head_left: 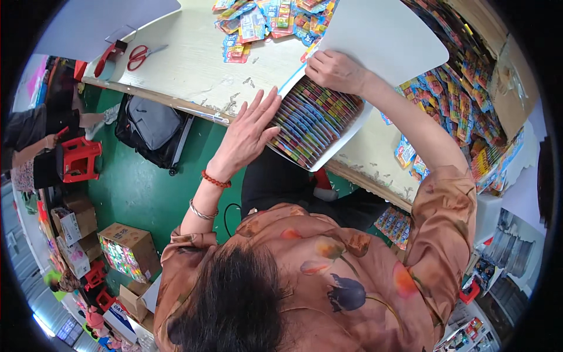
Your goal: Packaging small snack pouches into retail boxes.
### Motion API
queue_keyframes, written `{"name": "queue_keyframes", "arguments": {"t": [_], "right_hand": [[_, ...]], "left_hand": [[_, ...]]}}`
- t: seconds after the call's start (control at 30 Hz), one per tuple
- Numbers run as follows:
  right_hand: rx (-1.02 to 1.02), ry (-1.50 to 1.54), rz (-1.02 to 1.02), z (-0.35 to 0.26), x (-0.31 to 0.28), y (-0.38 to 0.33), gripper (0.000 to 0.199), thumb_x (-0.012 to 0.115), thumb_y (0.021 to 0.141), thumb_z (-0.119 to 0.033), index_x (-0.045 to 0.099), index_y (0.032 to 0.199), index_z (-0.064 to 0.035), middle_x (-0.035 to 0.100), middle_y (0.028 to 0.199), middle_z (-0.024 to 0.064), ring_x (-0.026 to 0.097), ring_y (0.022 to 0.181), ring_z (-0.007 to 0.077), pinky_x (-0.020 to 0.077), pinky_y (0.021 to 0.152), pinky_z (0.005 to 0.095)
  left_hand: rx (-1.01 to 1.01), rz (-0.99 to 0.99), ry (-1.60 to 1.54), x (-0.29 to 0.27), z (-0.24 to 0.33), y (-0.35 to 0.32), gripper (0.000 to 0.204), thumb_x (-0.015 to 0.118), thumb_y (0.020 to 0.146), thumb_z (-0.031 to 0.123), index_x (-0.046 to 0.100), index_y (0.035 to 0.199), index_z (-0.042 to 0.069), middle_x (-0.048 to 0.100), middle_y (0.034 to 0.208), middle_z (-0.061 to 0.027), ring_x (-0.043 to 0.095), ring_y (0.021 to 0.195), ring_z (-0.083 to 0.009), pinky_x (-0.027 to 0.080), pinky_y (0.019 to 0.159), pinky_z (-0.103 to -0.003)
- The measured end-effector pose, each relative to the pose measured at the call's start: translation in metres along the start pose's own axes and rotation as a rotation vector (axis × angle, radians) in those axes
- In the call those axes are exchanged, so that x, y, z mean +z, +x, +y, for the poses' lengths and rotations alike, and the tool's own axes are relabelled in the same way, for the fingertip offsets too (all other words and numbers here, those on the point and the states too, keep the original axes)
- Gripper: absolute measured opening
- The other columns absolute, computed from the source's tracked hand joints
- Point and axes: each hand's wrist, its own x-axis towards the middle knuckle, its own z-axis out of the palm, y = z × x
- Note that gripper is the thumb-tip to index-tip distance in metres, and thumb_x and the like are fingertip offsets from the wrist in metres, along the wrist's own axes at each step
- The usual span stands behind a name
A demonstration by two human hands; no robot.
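A white cardboard box (353, 128) with its large white lid (387, 41) raised sits at the table's near edge. Inside it, colourful flat packets (316, 120) stand on edge in tight rows. My left hand (249, 130) is open, its fingers stretched along the box's left side. At the far end of the box, my right hand (335, 71) is closed, its curled fingers against the edge between lid and packets. Its fingertips are hidden, so what they grip cannot be made out.
Loose packets (252, 26) lie at the table's far side. Red-handled scissors (139, 57) and a red tape dispenser (111, 56) rest at the left. Many more packets (448, 105) spill from a carton (513, 88) at right. A backpack (149, 126), red stool (81, 159) and person (35, 138) are left.
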Motion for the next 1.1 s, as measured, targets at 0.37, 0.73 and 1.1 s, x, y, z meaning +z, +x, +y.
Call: {"name": "queue_keyframes", "arguments": {"t": [0.37,0.73,1.1], "right_hand": [[0.270,1.097,-0.589,0.017,-0.017,0.080,0.027,0.074,0.070,-0.025,0.073,0.087,-0.0047,0.060,0.090,0.0111,0.057,0.095,0.0230,0.0459,0.079,0.0340],[0.031,0.374,-0.680,0.045,-0.014,0.074,0.015,0.073,0.065,-0.014,0.065,0.065,-0.0017,0.060,0.085,0.0105,0.057,0.084,0.0247,0.0454,0.076,0.0330],[0.467,1.070,-0.337,-0.032,-0.105,-0.071,0.021,0.069,0.077,-0.030,0.070,0.078,-0.0086,0.062,0.085,0.0024,0.051,0.103,0.0212,0.0337,0.096,0.0376]], "left_hand": [[-0.065,0.010,-0.242,0.006,-0.006,-0.001,0.043,0.040,0.099,0.029,0.043,0.140,0.013,0.031,0.151,-0.0074,0.044,0.127,-0.0345,0.033,0.108,-0.047],[-0.066,-0.015,-0.138,-0.006,-0.016,-0.027,0.040,0.038,0.100,0.029,0.048,0.137,0.018,0.037,0.148,-0.0052,0.042,0.131,-0.0280,0.029,0.109,-0.048],[0.100,0.199,-0.355,0.012,0.066,-0.025,0.061,0.080,0.069,0.025,0.059,0.124,0.009,0.059,0.109,-0.0113,0.055,0.100,-0.0282,0.045,0.087,-0.038]]}}
